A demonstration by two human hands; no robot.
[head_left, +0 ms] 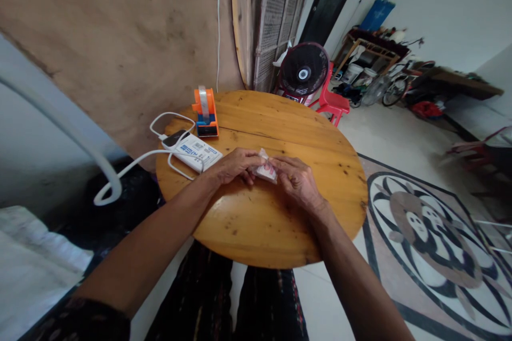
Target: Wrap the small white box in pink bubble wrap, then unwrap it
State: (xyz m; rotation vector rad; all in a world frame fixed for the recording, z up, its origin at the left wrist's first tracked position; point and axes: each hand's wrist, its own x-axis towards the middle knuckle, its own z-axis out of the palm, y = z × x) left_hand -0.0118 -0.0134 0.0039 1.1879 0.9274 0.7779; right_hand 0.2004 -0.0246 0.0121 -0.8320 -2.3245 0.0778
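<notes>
Near the middle of the round wooden table (256, 224), a small packet in clear plastic (265, 171), white with reddish print, sits between my two hands. My left hand (239, 165) pinches its upper left edge with thumb and forefinger. From the other side, my right hand (295, 177) presses its fingertips onto the packet's upper right edge, the other fingers curled. What lies inside the wrapping is too small to make out. To the left of my left hand lies a white box with blue print (198, 152), crossed by a white cable (160, 152).
An orange tape dispenser (206, 113) stands at the table's back left. Beyond the far edge are a dark round fan (304, 69) and a red plastic chair (334, 98). A thick white cable (76, 130) loops close by on the left. A patterned floor (432, 229) spreads at right.
</notes>
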